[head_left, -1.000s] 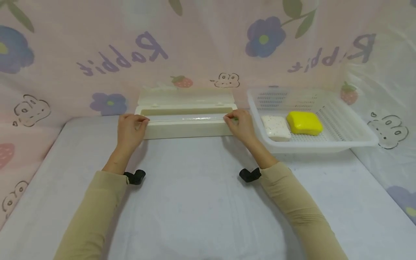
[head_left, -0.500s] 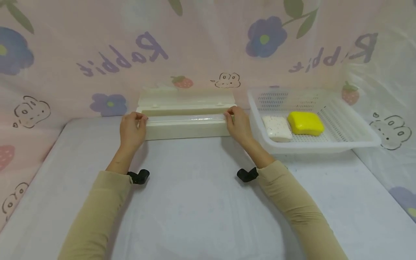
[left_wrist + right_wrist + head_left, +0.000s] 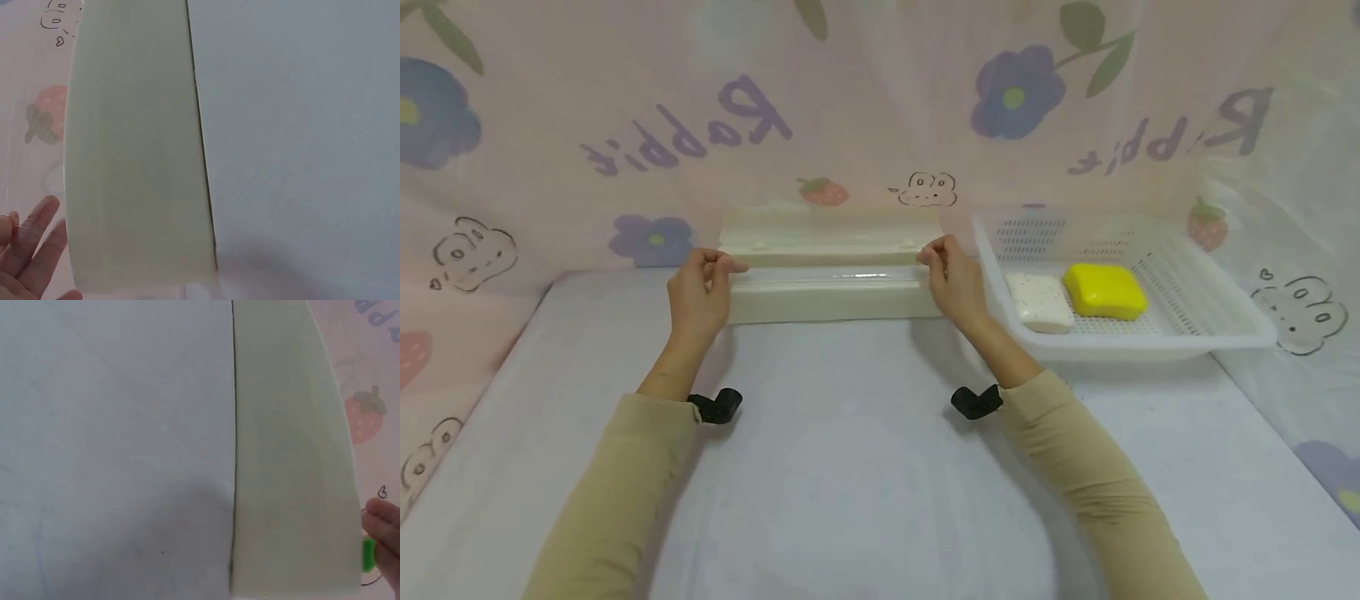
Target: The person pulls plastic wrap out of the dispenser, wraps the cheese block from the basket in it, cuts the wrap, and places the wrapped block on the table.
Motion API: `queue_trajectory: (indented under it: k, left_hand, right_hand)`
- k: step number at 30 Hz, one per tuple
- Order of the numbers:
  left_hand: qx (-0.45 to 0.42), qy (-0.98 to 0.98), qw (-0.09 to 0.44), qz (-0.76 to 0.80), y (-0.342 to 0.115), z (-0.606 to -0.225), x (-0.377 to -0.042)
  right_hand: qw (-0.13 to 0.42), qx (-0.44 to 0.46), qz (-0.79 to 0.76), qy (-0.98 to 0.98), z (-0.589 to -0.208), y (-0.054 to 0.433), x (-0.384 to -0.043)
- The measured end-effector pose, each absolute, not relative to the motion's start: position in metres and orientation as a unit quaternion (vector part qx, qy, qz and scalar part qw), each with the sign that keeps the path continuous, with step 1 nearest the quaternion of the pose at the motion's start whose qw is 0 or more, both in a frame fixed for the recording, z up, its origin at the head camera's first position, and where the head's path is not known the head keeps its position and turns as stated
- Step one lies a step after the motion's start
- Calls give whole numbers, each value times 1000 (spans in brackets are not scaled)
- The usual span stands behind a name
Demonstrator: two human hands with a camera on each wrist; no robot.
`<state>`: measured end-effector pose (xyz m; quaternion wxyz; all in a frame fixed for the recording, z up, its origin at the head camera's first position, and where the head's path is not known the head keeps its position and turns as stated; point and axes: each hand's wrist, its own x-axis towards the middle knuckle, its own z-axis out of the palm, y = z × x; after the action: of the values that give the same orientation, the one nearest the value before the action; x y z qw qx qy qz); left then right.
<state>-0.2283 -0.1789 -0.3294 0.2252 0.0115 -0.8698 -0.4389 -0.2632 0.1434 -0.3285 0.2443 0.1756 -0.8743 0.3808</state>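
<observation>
A long cream cling film dispenser (image 3: 835,302) lies across the table in the head view, its lid (image 3: 831,231) raised at the back. A glossy strip of clear cling film (image 3: 872,273) runs along its top. At the left end, my left hand (image 3: 698,296) pinches the film's edge between thumb and fingers; a clear wisp shows by the fingertips (image 3: 49,206) in the left wrist view. My right hand (image 3: 957,279) pinches at the right end, fingertips right by the rim. A small green piece (image 3: 367,554) shows beside the right fingers in the right wrist view.
A white perforated basket (image 3: 1180,340) stands to the right, close to the right hand. It holds a speckled white sponge (image 3: 1040,302) and a yellow sponge (image 3: 1105,292). Behind the table hangs a printed curtain (image 3: 865,100). A white cloth (image 3: 850,458) covers the table.
Both hands have risen slightly and shifted back over the dispenser's ends. The left thumb now points inward along the top. Dispenser and basket have stayed in place.
</observation>
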Motion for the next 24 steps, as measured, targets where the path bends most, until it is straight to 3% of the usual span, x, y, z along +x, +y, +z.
queue_trajectory:
  k: [6, 12, 20, 24]
  left_hand:
    - [9, -858, 243, -453, -177, -318, -228]
    - [7, -854, 228, -468, -176, -308, -227]
    - [-2, -847, 221, -484, -182, -293, -225]
    - [-21, -844, 241, -479, -180, -286, -225]
  right_hand:
    - [259, 185, 398, -860, -318, 146, -262]
    - [270, 198, 401, -852, -309, 149, -262]
    - [214, 194, 442, -849, -291, 153, -266]
    - [201, 190, 457, -845, -284, 157, -265]
